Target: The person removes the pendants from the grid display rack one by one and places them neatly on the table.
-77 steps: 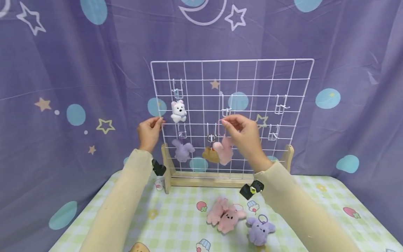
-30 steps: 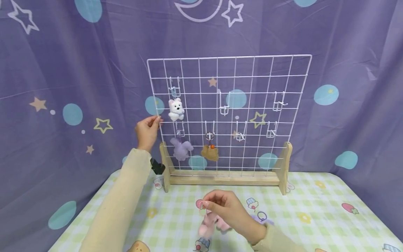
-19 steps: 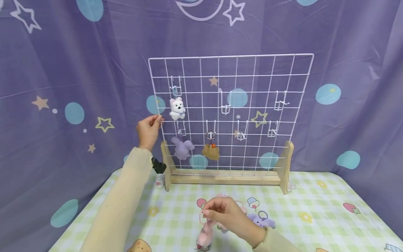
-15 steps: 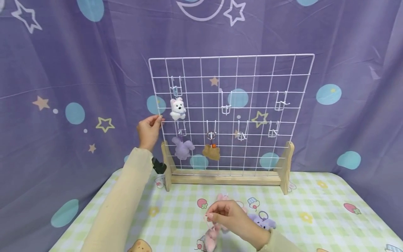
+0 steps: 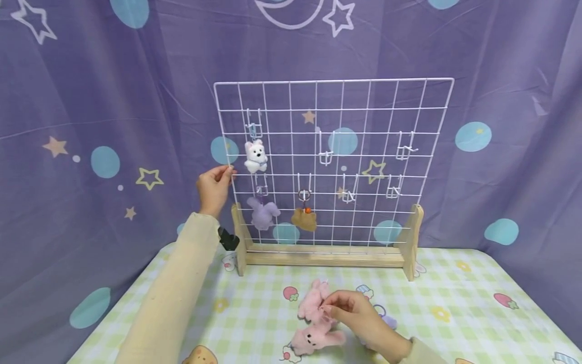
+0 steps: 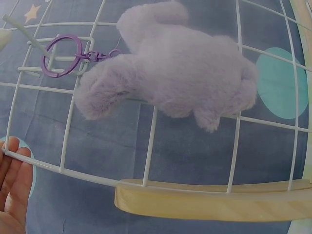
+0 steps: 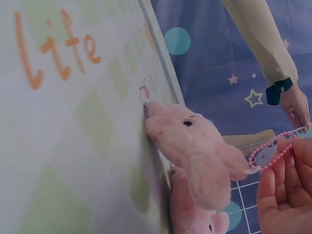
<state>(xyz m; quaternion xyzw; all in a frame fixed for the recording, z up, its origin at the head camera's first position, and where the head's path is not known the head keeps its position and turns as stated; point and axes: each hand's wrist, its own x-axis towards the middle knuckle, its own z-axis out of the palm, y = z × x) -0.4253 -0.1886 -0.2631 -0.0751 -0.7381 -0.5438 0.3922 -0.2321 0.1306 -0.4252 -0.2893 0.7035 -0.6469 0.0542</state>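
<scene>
My left hand (image 5: 213, 191) pinches the left edge of a white wire grid panel (image 5: 334, 81). In the left wrist view its fingers (image 6: 17, 180) lie at the grid's edge wire. Low over the table, my right hand (image 5: 356, 318) pinches the pink bead chain (image 7: 273, 148) of a pink plush rabbit keychain (image 5: 313, 338). This rabbit rests face up on the tablecloth, against a second pink plush keychain (image 5: 313, 301). A lilac plush keychain (image 5: 389, 321) is mostly hidden behind my right hand.
On the grid hang a white dog plush (image 5: 256, 156), a lilac plush (image 5: 263, 214) and a brown plush (image 5: 304, 219). Several white hooks, such as this bare hook (image 5: 348, 196), carry nothing. Wooden feet (image 5: 411, 242) support the panel on the checked tablecloth (image 5: 254, 303).
My right hand has brought the pink rabbit down from the grid's middle to the table, where it now lies by the other pink plush. My left hand stays on the grid edge.
</scene>
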